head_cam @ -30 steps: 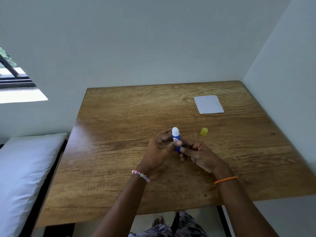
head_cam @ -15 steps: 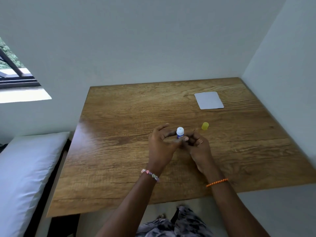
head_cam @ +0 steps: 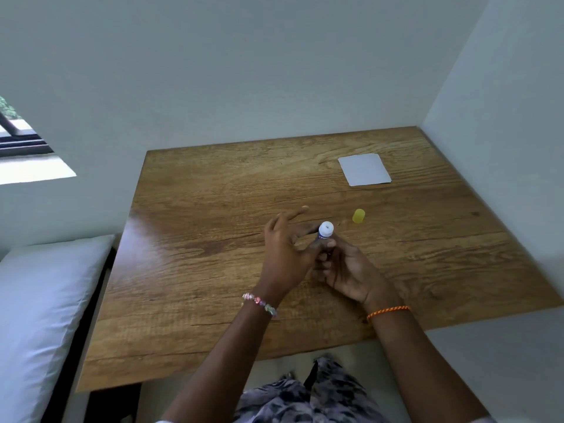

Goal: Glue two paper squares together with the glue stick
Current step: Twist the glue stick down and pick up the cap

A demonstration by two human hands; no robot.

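Note:
An uncapped blue and white glue stick [head_cam: 325, 231] stands upright over the middle of the wooden table [head_cam: 198, 270], its white top facing up. My right hand [head_cam: 345, 267] grips its lower body. My left hand [head_cam: 285, 250] touches the stick with thumb and forefinger while its other fingers spread apart. The stick's yellow cap [head_cam: 358, 215] lies on the table just right of the hands. White paper squares [head_cam: 364, 169] lie stacked flat at the far right; I cannot tell how many.
Walls close the table on the far side and on the right. A white pillow [head_cam: 39, 315] lies on a bed to the left of the table. My patterned clothing [head_cam: 305, 398] shows below the near edge.
The glue stick has tilted upright so its top faces the camera. My left fingers have spread open. Both hands stay at the table's middle.

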